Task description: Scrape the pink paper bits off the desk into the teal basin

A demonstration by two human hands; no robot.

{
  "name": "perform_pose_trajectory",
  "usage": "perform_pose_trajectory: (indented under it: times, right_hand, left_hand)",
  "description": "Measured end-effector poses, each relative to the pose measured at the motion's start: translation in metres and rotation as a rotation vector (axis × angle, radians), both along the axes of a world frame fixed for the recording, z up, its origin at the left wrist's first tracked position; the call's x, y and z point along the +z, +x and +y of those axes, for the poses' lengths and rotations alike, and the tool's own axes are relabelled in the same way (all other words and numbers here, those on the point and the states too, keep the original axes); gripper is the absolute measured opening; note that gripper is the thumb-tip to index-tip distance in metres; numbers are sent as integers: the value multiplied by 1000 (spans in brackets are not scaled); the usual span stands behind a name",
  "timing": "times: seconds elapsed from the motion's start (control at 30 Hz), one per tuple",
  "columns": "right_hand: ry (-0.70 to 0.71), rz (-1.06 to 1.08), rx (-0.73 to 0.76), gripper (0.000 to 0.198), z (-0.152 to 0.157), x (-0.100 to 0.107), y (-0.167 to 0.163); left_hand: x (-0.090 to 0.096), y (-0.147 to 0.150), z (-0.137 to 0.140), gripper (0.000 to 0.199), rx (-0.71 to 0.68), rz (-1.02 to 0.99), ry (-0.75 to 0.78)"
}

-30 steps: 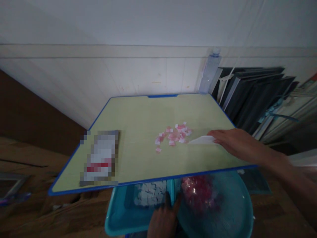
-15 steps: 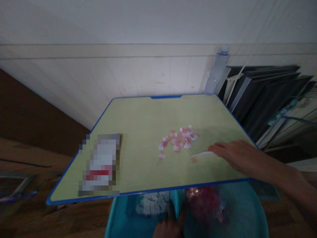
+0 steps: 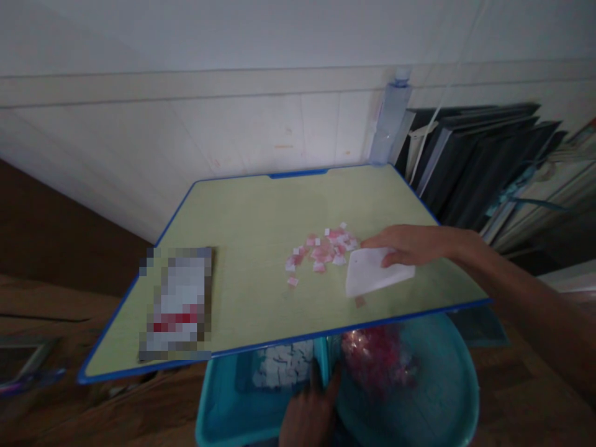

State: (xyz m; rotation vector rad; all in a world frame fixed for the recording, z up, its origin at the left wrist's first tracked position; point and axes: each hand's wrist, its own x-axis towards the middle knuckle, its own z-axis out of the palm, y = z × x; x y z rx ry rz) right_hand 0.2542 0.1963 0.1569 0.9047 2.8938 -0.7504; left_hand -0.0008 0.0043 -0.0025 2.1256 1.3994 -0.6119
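A thin white scraper (image 3: 365, 273) with a small hole near its corner is pinched in my right hand (image 3: 405, 245), thumb over its face. It is tilted over the pale green board (image 3: 246, 217), just right of a loose cluster of small pink and white paper-like squares (image 3: 321, 251). One pinkish square (image 3: 360, 301) lies apart, below the scraper. Low in view, my left hand (image 3: 310, 406) has a finger and thumb on either side of the rim of a teal rectangular tray (image 3: 218, 403). Its other fingers are hidden.
Off-white pieces (image 3: 282, 366) lie in the tray. Beside it, a round teal basin (image 3: 460, 397) contains a shiny red bundle (image 3: 375, 357). A blurred packet (image 3: 179, 304) lies on the board's left. A clear bottle (image 3: 391, 121) and dark flat panels (image 3: 475, 161) stand behind, near the wall.
My right hand has moved left and up toward the squares and turned the scraper, so its broad face shows instead of its edge. The whole view has shifted slightly; my left hand stays at the rim.
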Motion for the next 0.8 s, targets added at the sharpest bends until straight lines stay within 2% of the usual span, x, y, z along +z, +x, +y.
perform_pose_trajectory:
  times: [0.1, 0.17, 0.27, 0.33, 0.43, 0.6, 0.8]
  right_hand:
    - [-250, 66, 45, 23, -5, -1, 0]
    - [-320, 96, 29, 22, -10, -4, 2]
    - [-349, 100, 5, 21, -20, -7, 6]
    - [-302, 86, -30, 21, -26, -8, 10]
    - [-159, 22, -89, 24, -38, -8, 13]
    - [99, -90, -194, 26, -77, -6, 15]
    - [124, -102, -330, 20, -127, -5, 12]
  left_hand:
    - [0, 1, -1, 67, 12, 9, 28]
    - [0, 1, -2, 66, 14, 8, 48]
    - [-1, 0, -2, 63, 10, -1, 81]
    - [-1, 0, -2, 62, 5, -2, 92]
    - [0, 0, -2, 61, -3, 4, 89]
    - [2, 1, -2, 64, 3, 3, 73]
    - [0, 1, -3, 65, 9, -10, 79]
